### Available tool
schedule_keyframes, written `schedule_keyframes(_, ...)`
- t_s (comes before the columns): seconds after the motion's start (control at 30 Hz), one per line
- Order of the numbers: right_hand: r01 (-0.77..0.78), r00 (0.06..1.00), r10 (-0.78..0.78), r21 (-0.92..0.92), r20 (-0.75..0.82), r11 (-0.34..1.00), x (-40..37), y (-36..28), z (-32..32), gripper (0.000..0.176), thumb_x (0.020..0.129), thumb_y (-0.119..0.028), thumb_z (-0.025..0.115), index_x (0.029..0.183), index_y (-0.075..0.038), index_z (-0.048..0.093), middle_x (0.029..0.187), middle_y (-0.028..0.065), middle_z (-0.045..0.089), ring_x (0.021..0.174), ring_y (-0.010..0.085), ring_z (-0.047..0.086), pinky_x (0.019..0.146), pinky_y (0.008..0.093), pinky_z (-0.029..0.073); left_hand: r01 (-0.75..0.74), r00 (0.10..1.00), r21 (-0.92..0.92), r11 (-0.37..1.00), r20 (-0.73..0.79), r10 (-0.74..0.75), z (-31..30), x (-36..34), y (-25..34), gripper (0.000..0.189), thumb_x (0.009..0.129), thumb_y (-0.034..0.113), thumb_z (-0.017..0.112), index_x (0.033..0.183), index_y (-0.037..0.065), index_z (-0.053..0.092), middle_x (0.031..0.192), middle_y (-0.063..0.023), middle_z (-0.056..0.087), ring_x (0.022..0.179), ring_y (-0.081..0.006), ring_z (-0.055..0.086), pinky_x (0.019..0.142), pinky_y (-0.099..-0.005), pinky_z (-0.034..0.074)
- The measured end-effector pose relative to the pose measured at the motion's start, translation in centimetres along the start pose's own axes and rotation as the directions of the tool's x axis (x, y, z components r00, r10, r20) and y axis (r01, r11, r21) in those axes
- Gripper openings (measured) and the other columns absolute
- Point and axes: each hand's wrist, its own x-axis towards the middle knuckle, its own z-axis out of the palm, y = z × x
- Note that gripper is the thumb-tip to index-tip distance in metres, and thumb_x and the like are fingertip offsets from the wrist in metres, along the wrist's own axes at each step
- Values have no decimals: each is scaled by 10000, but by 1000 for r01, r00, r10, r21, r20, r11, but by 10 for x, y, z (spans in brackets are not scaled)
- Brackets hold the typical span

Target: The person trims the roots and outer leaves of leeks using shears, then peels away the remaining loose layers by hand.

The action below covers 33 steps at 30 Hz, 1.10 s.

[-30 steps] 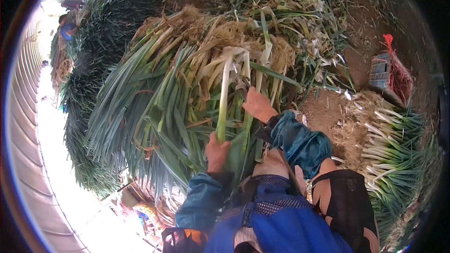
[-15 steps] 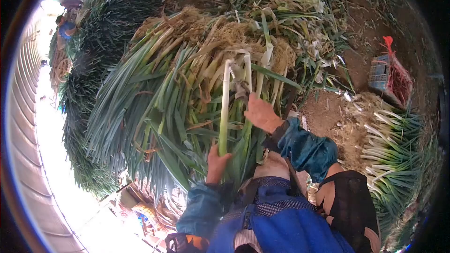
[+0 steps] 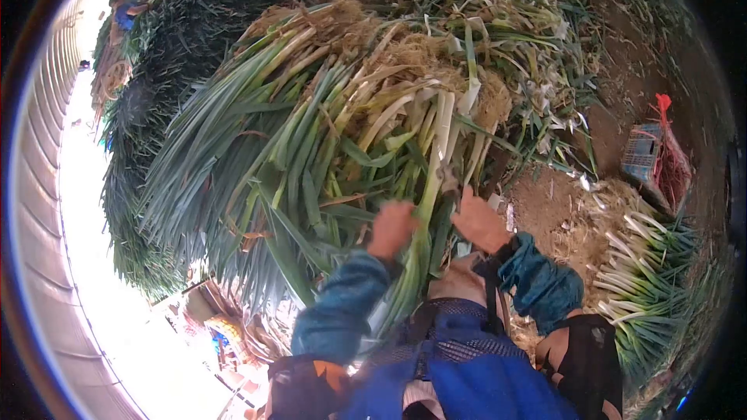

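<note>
A leek (image 3: pixel 442 128) with a pale shaft lies over the heap, its green leaves running down toward my lap. My left hand (image 3: pixel 394 229), slightly blurred, is curled into a fist just left of those leaves; what it holds is hidden. My right hand (image 3: pixel 479 222) is closed at the right of the leek, around a small grey metal tool (image 3: pixel 450 180) whose end overlaps the shaft. Beneath both hands spreads a big pile of untrimmed leeks (image 3: pixel 288 120), roots pointing away from me.
Cleaned leeks (image 3: pixel 640 264) lie in a row on the ground at right. Beyond them stands a crate with red netting (image 3: pixel 668 159). Stripped leaves (image 3: pixel 537 54) litter the back. A tall leek stack (image 3: pixel 194 23) rises at left, with a person (image 3: pixel 124 12) near its far end.
My left hand has left the leek's lower shaft and moved up and right. My right hand has drawn down and right with the tool. The upright leek has shifted from its earlier place.
</note>
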Motion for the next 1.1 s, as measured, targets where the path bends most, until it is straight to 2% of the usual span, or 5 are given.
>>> schedule_keyframes(0.1,241,968,-235,67,-87,968,-27,3,15,489,752,-252,602,1028,82,374,725,285,561,746,451,555,624,505,437,144,950,572,807,-308,48,-90,67,-43,51,670,109,562,705,84,589,867,-80,526,834,-275,508,727,-383,405)
schedule_keyframes(0.23,85,994,-91,94,65,992,-33,-7,-1,566,769,-230,596,1133,123,343,741,279,573,697,441,573,609,516,447,365,789,521,772,-613,40,-158,112,-150,101,737,147,549,776,59,580,932,-116,556,880,-335,526,766,-437,420)
schedule_keyframes(0.37,77,997,-78,60,16,995,-43,-17,0,451,766,-226,603,1033,70,391,733,278,583,699,455,580,619,521,452,504,853,172,846,-254,-456,-165,119,-207,318,795,278,581,906,-16,530,981,-236,580,932,-423,543,781,-503,423)
schedule_keyframes(0.67,203,977,-213,210,24,956,-46,-47,-13,544,789,-252,603,1121,99,353,763,257,557,713,437,548,619,488,439,374,896,574,729,-425,-126,-124,48,-88,143,797,76,498,916,9,540,805,-135,591,738,-320,599,631,-380,502)
schedule_keyframes(1.1,271,937,-289,116,198,956,-69,-100,13,545,759,-207,607,1131,61,312,834,281,591,769,442,597,677,489,485,443,852,277,853,-425,-304,-48,-30,-11,476,730,37,569,1161,-74,401,914,-154,482,835,-312,527,642,-357,487)
